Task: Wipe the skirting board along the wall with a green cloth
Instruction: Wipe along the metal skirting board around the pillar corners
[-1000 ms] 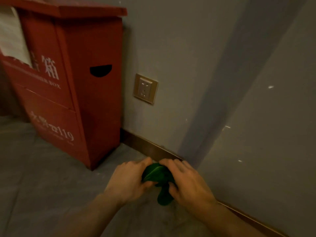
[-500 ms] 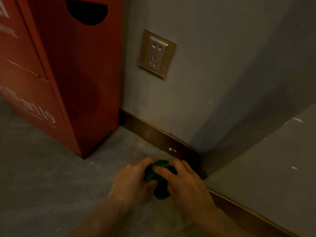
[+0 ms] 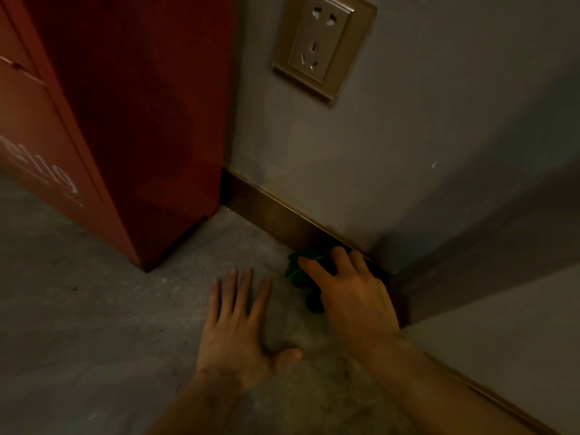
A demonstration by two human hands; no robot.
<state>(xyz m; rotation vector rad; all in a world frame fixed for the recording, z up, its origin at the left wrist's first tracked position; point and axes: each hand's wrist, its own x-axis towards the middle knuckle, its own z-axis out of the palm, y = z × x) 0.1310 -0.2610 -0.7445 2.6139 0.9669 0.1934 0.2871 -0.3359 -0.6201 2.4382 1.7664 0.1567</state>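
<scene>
A brown skirting board [image 3: 276,211] runs along the foot of the grey wall, from the red cabinet down to the right. My right hand [image 3: 348,290] grips a bunched green cloth [image 3: 296,270] and presses it against the board near the wall's corner; most of the cloth is hidden under the fingers. My left hand [image 3: 238,324] lies flat on the concrete floor, fingers spread, just left of the cloth and not touching it.
A tall red cabinet [image 3: 131,120] with white lettering stands against the wall at the left, close to the board's end. A wall socket [image 3: 320,42] sits above the board. A wall corner [image 3: 398,296] juts out to the right of my right hand. Grey concrete floor [image 3: 94,324] spreads to the left.
My left hand has let go of the cloth and dropped flat onto the floor. My right hand alone carried the cloth up against the skirting board. The view has moved closer and lower.
</scene>
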